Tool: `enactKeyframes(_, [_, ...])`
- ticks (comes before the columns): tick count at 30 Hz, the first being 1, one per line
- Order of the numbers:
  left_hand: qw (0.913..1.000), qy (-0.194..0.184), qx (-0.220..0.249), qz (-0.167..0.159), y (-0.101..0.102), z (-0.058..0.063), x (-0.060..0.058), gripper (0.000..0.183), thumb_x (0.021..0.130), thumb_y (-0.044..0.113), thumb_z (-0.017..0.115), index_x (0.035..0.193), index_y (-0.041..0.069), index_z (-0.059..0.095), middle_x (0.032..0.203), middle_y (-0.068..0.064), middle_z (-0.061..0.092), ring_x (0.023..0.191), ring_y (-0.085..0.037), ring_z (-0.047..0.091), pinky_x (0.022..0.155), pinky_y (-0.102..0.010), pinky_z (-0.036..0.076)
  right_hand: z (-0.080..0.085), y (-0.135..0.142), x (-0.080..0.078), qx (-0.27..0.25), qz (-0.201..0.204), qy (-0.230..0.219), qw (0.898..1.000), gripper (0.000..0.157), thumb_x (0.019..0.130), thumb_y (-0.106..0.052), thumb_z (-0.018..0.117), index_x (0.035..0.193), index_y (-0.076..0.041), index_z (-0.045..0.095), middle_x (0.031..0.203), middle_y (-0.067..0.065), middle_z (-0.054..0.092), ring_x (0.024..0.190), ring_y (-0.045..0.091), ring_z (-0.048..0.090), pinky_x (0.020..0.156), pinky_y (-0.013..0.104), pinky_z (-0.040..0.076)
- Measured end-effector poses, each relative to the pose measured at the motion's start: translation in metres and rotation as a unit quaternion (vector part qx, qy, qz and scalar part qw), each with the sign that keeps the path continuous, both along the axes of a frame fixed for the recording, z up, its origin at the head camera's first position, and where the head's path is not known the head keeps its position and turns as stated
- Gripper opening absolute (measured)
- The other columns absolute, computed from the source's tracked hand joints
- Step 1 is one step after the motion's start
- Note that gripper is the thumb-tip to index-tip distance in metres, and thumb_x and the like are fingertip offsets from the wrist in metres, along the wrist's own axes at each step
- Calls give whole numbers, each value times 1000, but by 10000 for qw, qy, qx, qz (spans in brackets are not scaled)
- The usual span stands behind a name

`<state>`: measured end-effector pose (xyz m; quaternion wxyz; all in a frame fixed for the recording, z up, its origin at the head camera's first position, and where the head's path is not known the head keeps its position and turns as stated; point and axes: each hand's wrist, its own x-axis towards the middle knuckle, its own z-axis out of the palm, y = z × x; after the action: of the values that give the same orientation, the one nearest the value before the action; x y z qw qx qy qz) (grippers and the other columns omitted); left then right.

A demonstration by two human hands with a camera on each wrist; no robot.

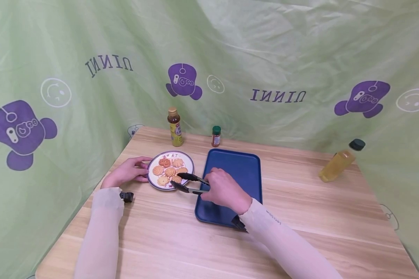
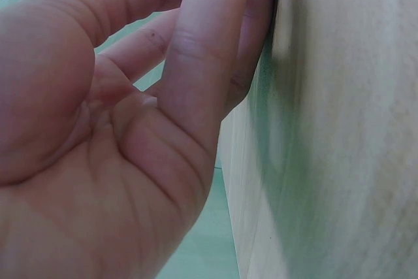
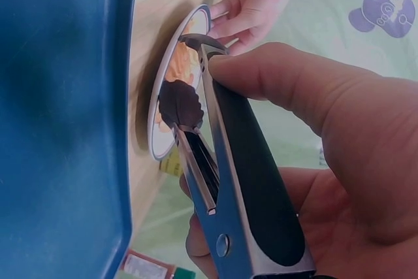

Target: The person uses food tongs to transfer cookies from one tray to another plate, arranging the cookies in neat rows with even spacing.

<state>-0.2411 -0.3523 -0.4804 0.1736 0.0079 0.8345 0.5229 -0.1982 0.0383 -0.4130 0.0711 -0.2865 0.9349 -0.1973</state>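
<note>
A white, dark-rimmed plate [image 1: 155,182] carries several cookies [image 1: 170,171] on the left half of the table. At its left rim is my left hand [image 1: 130,171], fingers bent and touching the edge; in the left wrist view the fingertips of that hand [image 2: 196,83] are out of sight. My right hand [image 1: 225,190] holds black-and-silver tongs [image 3: 251,174] above a blue tray [image 1: 235,164]. The tong tips are spread over the cookies at the plate's lower right, around one of them. Whether they touch it I cannot tell.
Behind the plate stands a yellow-labelled bottle [image 1: 176,130]. A small green-capped jar [image 1: 216,137] stands behind the tray. Farther right is a black-capped bottle of yellow liquid [image 1: 336,166]. A green patterned curtain [image 1: 230,50] hangs around the wooden table [image 1: 153,236].
</note>
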Motion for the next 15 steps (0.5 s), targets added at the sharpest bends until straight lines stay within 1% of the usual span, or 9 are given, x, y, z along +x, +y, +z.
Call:
enactKeyframes(6, [10000,-17,-88,30,1,3,0,63,113,2,60,172,-3,36,141,-29,52,96,-16,77,89,-31,74,-2,2,1,-36,-61,-22,10000,42,89,-26,94,119,1,83,115,16,75,103,31,67,93,48,67])
enactKeyframes(9, [9999,-31,-134,45,1,4,0,64,113,3,60,172,-2,35,141,-29,52,96,-16,77,88,-31,74,-2,3,2,-63,-74,-1,10000,41,89,-26,94,118,1,83,114,15,75,102,30,67,92,47,67])
enactKeyframes(15, [9998,-81,-144,57,1,4,1,65,113,2,61,172,-3,34,141,-29,52,96,-16,77,88,-32,75,-3,8,4,-177,-108,33,9998,41,88,-26,95,116,1,83,108,13,73,96,26,63,85,43,66])
